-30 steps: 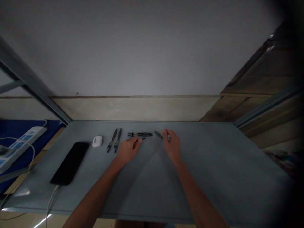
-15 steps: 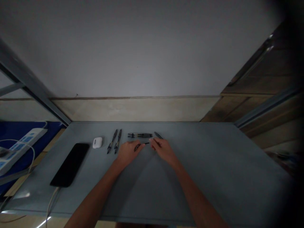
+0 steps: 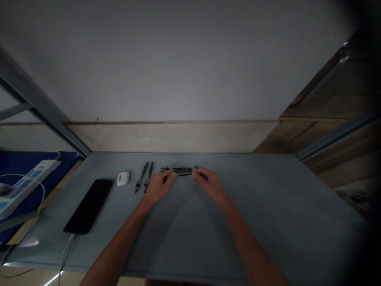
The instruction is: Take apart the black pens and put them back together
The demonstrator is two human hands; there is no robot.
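Between my two hands a thin dark rod (image 3: 185, 174), perhaps a pen part, lies level. My left hand (image 3: 160, 184) pinches its left end, and my right hand (image 3: 208, 183) has its fingertips closed at the right end. Just behind it, several dark pens (image 3: 175, 169) rest sideways on the grey table (image 3: 190, 238). A small piece of another dark pen (image 3: 196, 167) shows behind my right fingertips. Left of my left hand lie two slanted pens, one farther left (image 3: 141, 177) and one nearer (image 3: 149, 176).
A white earbud case (image 3: 122, 178) sits left of the pens. Farther left lies a black phone (image 3: 88, 206) with a cable at its near end. Past the table's left edge is a white power strip (image 3: 26, 184). A pale wall (image 3: 178, 79) stands behind the table.
Both hands have moved slightly away from me and a little apart. A longer stretch of the dark rod now shows between them, and the pen by my right hand is more covered.
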